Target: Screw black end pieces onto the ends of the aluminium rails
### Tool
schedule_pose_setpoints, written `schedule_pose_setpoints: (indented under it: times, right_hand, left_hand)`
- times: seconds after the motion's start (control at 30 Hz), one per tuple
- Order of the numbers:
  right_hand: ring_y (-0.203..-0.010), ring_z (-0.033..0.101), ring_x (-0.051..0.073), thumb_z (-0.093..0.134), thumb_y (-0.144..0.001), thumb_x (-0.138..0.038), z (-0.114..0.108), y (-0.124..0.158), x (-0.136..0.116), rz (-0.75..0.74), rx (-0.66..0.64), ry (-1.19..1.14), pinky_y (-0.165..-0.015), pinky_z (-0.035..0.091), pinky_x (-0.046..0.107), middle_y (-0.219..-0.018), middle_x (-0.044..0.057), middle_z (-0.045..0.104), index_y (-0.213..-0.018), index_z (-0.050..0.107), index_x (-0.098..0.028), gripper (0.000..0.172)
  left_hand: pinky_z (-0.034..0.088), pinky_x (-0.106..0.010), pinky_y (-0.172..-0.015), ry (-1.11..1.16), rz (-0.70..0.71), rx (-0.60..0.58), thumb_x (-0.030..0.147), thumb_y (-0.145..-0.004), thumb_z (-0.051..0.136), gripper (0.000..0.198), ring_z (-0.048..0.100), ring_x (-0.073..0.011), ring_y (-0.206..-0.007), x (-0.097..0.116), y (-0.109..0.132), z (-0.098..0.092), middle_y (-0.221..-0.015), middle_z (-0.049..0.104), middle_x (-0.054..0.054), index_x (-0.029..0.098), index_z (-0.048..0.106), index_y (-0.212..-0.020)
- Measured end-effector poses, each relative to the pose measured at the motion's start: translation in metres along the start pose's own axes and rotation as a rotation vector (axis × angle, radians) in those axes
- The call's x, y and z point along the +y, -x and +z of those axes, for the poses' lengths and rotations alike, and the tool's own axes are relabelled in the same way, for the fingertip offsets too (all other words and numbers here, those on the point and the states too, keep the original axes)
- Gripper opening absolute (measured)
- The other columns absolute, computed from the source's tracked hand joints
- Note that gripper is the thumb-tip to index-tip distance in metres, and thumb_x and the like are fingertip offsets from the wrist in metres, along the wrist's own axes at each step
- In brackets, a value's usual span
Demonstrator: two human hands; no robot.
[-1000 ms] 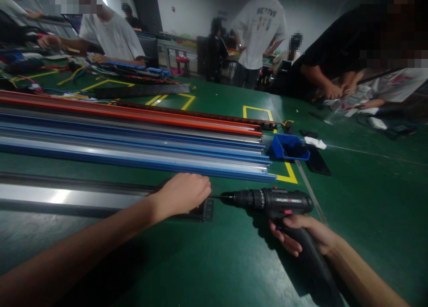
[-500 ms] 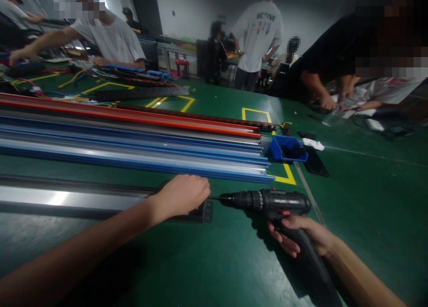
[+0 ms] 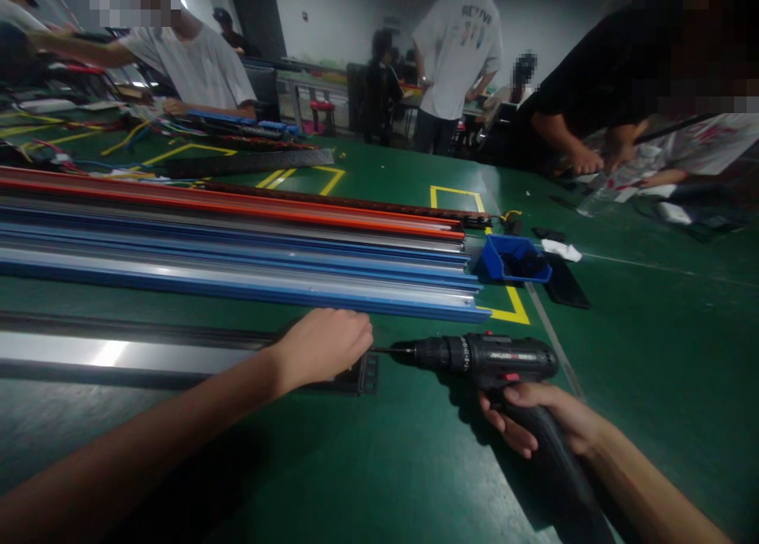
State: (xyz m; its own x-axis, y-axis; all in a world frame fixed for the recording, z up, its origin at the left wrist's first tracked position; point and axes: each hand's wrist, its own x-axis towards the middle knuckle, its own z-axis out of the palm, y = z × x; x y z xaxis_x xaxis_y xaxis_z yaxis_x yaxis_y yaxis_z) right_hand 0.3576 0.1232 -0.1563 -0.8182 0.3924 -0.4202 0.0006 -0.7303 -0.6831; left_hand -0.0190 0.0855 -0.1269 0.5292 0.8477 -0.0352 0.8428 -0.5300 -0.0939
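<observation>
My right hand is wrapped round the handle of a black power drill, which lies level and points left. Its long thin bit reaches the end of a dark metal profile with a silver face. Over that end rests my left hand, fingers bent down round the profile beside the bit tip. The fingertips and the exact contact of the bit are hidden behind the hand. A black end plate with holes shows just below and right of my left fingers.
Blue profiles and a red profile lie behind, on the green table. A blue bin with dark parts and a black flat object stand right of them. Co-workers reach in at the far left and right, near a plastic bottle.
The drill and my right hand have shifted very slightly right. My left hand stays on the profile end. A co-worker's arm at the far left has lifted from the table.
</observation>
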Motion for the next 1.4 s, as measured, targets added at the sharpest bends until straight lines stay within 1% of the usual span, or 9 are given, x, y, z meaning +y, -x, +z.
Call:
schedule_pose_setpoints:
  times: [0.13, 0.27, 0.57, 0.67, 0.77, 0.93, 1.1, 1.27, 1.4]
  right_hand:
    - [-0.045, 0.051, 0.004, 0.072, -0.086, -0.036, 0.0025, 0.0000, 0.0017, -0.024, 0.033, 0.021, -0.048, 0.051, 0.019, -0.079, 0.007, 0.070, -0.100, 0.074, -0.007, 0.032]
    - [-0.043, 0.049, 0.004, 0.074, -0.084, -0.038, 0.0060, -0.0004, 0.0025, -0.024, 0.076, 0.026, -0.045, 0.049, 0.019, -0.074, 0.005, 0.068, -0.095, 0.075, -0.007, 0.033]
    - [-0.042, 0.048, 0.004, 0.072, -0.085, -0.036, 0.0063, -0.0014, 0.0020, -0.036, 0.052, 0.003, -0.046, 0.051, 0.018, -0.070, 0.003, 0.067, -0.095, 0.075, -0.006, 0.031]
    - [-0.042, 0.048, 0.004, 0.073, -0.085, -0.035, 0.0072, -0.0014, 0.0016, -0.029, 0.055, 0.001, -0.046, 0.051, 0.018, -0.069, 0.003, 0.067, -0.094, 0.075, -0.006, 0.031]
    - [-0.041, 0.047, 0.004, 0.072, -0.085, -0.035, 0.0075, -0.0009, 0.0016, -0.033, 0.062, 0.007, -0.045, 0.050, 0.018, -0.068, 0.003, 0.066, -0.093, 0.075, -0.006, 0.030]
    - [-0.042, 0.048, 0.004, 0.071, -0.085, -0.034, 0.0057, -0.0003, 0.0025, -0.027, 0.057, 0.012, -0.046, 0.050, 0.018, -0.068, 0.002, 0.067, -0.093, 0.075, -0.007, 0.029]
    - [-0.041, 0.046, 0.004, 0.073, -0.085, -0.037, 0.0060, -0.0006, 0.0023, -0.038, 0.053, 0.028, -0.045, 0.049, 0.019, -0.067, 0.002, 0.065, -0.093, 0.074, -0.007, 0.031]
    - [-0.041, 0.044, 0.004, 0.073, -0.085, -0.037, 0.0076, -0.0004, 0.0016, -0.025, 0.062, 0.025, -0.045, 0.049, 0.019, -0.067, 0.001, 0.063, -0.093, 0.073, -0.007, 0.031]
    - [-0.042, 0.044, 0.004, 0.071, -0.086, -0.036, 0.0070, -0.0003, 0.0008, -0.025, 0.062, 0.031, -0.045, 0.049, 0.019, -0.067, 0.001, 0.063, -0.094, 0.074, -0.007, 0.030]
  left_hand:
    - [0.053, -0.033, -0.060, -0.011, 0.023, -0.001, 0.014, -0.095, 0.045, 0.020, 0.070, -0.0254, -0.079, 0.0010, -0.0006, -0.0037, -0.090, 0.070, -0.009, 0.016, 0.064, -0.093]
    - [0.053, -0.034, -0.059, -0.012, 0.005, -0.007, 0.014, -0.097, 0.043, 0.023, 0.070, -0.0256, -0.078, 0.0017, -0.0017, -0.0053, -0.090, 0.070, -0.009, 0.016, 0.065, -0.095]
    - [0.054, -0.034, -0.061, -0.016, 0.008, -0.009, 0.014, -0.096, 0.043, 0.023, 0.071, -0.0253, -0.081, 0.0003, -0.0010, -0.0013, -0.095, 0.071, -0.011, 0.015, 0.066, -0.098]
    - [0.054, -0.031, -0.061, -0.002, -0.005, -0.017, 0.015, -0.095, 0.045, 0.020, 0.070, -0.0235, -0.080, -0.0001, -0.0008, -0.0011, -0.092, 0.070, -0.011, 0.015, 0.066, -0.097]
    - [0.054, -0.032, -0.061, -0.008, 0.001, -0.020, 0.014, -0.094, 0.049, 0.017, 0.070, -0.0239, -0.079, 0.0002, -0.0008, -0.0023, -0.091, 0.069, -0.010, 0.015, 0.065, -0.096]
    - [0.055, -0.034, -0.060, -0.024, 0.026, -0.019, 0.011, -0.094, 0.045, 0.021, 0.070, -0.0248, -0.079, 0.0013, -0.0010, -0.0054, -0.092, 0.069, -0.010, 0.015, 0.066, -0.096]
    - [0.056, -0.031, -0.064, -0.032, 0.038, -0.016, 0.013, -0.091, 0.050, 0.015, 0.070, -0.0234, -0.081, -0.0001, -0.0008, -0.0034, -0.091, 0.069, -0.011, 0.014, 0.065, -0.095]
    - [0.056, -0.033, -0.063, -0.041, 0.046, 0.000, 0.013, -0.091, 0.052, 0.014, 0.070, -0.0249, -0.082, -0.0007, -0.0002, -0.0007, -0.093, 0.069, -0.011, 0.015, 0.065, -0.097]
    - [0.057, -0.036, -0.063, -0.060, 0.071, -0.001, 0.011, -0.092, 0.049, 0.017, 0.070, -0.0264, -0.082, 0.0008, -0.0002, -0.0035, -0.094, 0.069, -0.011, 0.015, 0.065, -0.098]
